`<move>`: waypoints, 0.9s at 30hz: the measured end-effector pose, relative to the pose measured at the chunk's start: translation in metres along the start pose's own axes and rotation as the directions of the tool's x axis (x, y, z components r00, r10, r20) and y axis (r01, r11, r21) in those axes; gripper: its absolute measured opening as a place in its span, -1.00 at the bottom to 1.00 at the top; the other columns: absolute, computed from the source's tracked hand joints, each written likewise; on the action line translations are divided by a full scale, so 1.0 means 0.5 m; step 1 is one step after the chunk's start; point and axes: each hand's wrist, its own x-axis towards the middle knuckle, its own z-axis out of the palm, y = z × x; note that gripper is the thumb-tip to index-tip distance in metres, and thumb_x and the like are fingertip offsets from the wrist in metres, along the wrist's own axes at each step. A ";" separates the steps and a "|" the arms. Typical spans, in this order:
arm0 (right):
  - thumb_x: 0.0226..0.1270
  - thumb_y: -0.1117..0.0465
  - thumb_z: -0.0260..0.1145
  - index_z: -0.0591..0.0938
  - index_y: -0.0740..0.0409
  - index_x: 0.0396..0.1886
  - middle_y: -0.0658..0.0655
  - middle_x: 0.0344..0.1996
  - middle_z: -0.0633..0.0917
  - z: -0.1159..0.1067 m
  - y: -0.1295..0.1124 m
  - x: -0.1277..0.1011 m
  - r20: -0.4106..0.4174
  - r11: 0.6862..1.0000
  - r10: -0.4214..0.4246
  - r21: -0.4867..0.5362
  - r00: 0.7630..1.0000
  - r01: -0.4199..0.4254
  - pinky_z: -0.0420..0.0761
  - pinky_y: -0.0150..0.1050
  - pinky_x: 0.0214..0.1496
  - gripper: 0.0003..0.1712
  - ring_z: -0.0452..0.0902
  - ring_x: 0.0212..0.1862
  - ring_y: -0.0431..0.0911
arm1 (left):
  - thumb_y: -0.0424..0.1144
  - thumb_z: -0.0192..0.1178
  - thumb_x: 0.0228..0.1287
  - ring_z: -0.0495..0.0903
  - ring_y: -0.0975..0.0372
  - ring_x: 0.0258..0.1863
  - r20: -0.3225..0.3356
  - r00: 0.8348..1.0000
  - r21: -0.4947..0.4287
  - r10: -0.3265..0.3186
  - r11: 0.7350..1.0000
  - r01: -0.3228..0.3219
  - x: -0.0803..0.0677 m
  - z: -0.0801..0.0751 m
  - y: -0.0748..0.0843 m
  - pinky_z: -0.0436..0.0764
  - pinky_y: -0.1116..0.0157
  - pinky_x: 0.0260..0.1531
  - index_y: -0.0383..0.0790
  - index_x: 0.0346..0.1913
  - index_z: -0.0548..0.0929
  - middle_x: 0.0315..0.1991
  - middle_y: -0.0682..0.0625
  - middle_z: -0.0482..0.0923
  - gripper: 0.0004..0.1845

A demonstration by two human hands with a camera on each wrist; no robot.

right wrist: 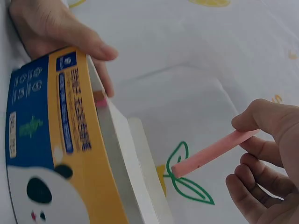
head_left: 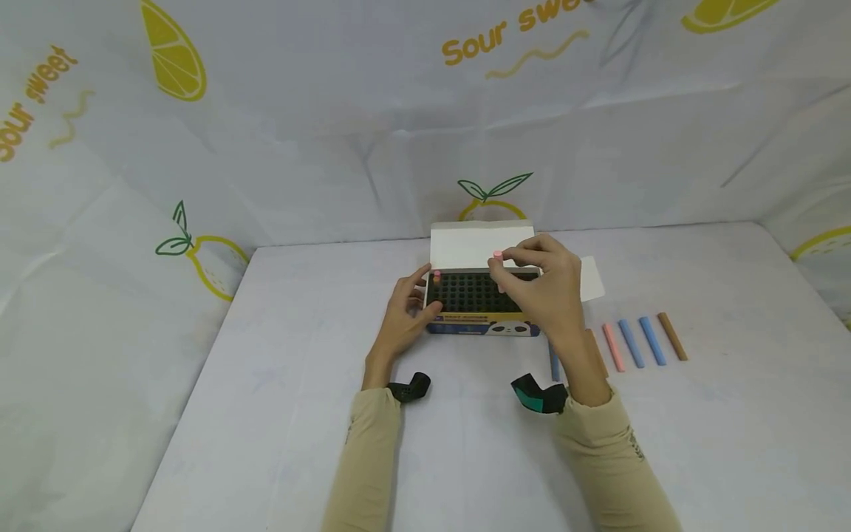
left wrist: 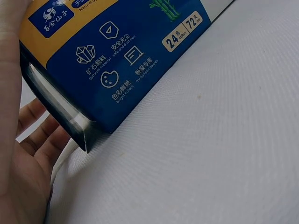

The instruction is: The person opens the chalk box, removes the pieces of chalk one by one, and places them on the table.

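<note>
A blue and yellow chalk box [head_left: 485, 327] with a panda on its front lies with its top opened, showing a black insert full of small holes. My left hand [head_left: 402, 314] holds the box's left end, its thumb at the front edge and fingers along the side. Between thumb and fingertips, my right hand [head_left: 548, 284] pinches a pink chalk stick [right wrist: 205, 156] over the insert. The stick is upright in the head view, its lower end close over the holes. A pink and a brown chalk end [head_left: 436, 276] show in the insert's back left corner.
Right of the box, a row of loose chalk sticks lies on the white table: blue ones [head_left: 652, 340], brown ones [head_left: 673, 336] and a pink one [head_left: 614, 347]. The white lid [head_left: 459, 247] stands up behind the box, and a side flap [head_left: 592, 279] sticks out right.
</note>
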 end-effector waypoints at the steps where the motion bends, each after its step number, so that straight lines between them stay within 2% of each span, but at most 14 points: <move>1: 0.14 0.36 0.50 0.81 0.43 -0.39 0.32 -0.37 0.68 -0.007 0.005 -0.002 0.000 1.000 0.004 -0.005 1.000 -0.004 0.46 -0.26 -0.24 -0.86 0.64 -0.30 0.16 | 0.72 0.03 0.01 0.45 0.04 -0.02 0.000 1.000 0.002 0.000 1.000 0.000 0.000 0.000 0.000 0.54 0.12 0.05 0.04 0.57 0.31 0.22 -0.26 0.37 0.16; 5: 0.13 0.37 0.49 0.80 0.45 -0.43 0.35 -0.36 0.68 -0.031 0.021 -0.008 -0.001 1.000 0.022 -0.018 1.000 -0.022 0.40 -0.36 -0.18 -0.86 0.61 -0.30 0.15 | 0.72 0.03 0.01 0.45 0.05 -0.03 0.000 1.000 0.005 -0.002 1.000 0.002 0.001 0.001 -0.002 0.54 0.11 0.04 0.04 0.57 0.30 0.22 -0.25 0.37 0.16; 14: 0.10 0.38 0.47 0.79 0.47 -0.43 0.38 -0.37 0.70 -0.065 0.037 -0.014 -0.041 0.998 0.021 -0.057 0.999 -0.023 0.34 -0.48 -0.19 -0.84 0.57 -0.29 0.08 | 0.72 0.01 0.01 0.45 0.00 -0.02 -0.001 1.000 0.004 0.002 1.000 -0.002 0.001 0.002 -0.003 0.54 0.02 0.06 0.02 0.57 0.30 0.22 -0.27 0.38 0.17; 18: 0.10 0.38 0.47 0.80 0.47 -0.41 0.37 -0.35 0.71 -0.078 0.033 -0.012 -0.060 0.996 0.045 -0.073 0.997 -0.050 0.34 -0.47 -0.19 -0.85 0.52 -0.29 -0.22 | 0.69 0.03 0.05 0.44 -0.09 -0.02 0.002 1.000 -0.009 0.017 1.000 -0.017 0.001 0.002 -0.002 0.53 -0.10 0.08 -0.06 0.58 0.28 0.23 -0.34 0.36 0.18; 21: 0.12 0.39 0.47 0.80 0.47 -0.39 0.37 -0.34 0.71 -0.091 0.030 -0.011 -0.067 0.996 0.054 -0.073 0.996 -0.059 0.33 -0.47 -0.19 -0.85 0.42 -0.27 -0.44 | 0.69 0.02 0.06 0.45 -0.10 -0.01 0.001 1.000 -0.002 0.015 1.000 -0.015 0.000 0.002 0.000 0.54 -0.08 0.08 -0.06 0.58 0.28 0.23 -0.34 0.36 0.18; 27: 0.10 0.39 0.44 0.79 0.47 -0.43 0.36 -0.40 0.69 -0.113 0.041 -0.010 -0.091 0.995 0.033 -0.090 0.995 -0.041 0.31 -0.52 -0.23 -0.86 0.41 -0.29 -0.52 | 0.74 -0.03 0.01 0.47 0.02 -0.02 -0.007 1.000 0.041 -0.003 0.999 0.003 -0.001 0.000 0.002 0.55 0.09 0.05 0.02 0.57 0.30 0.22 -0.27 0.39 0.17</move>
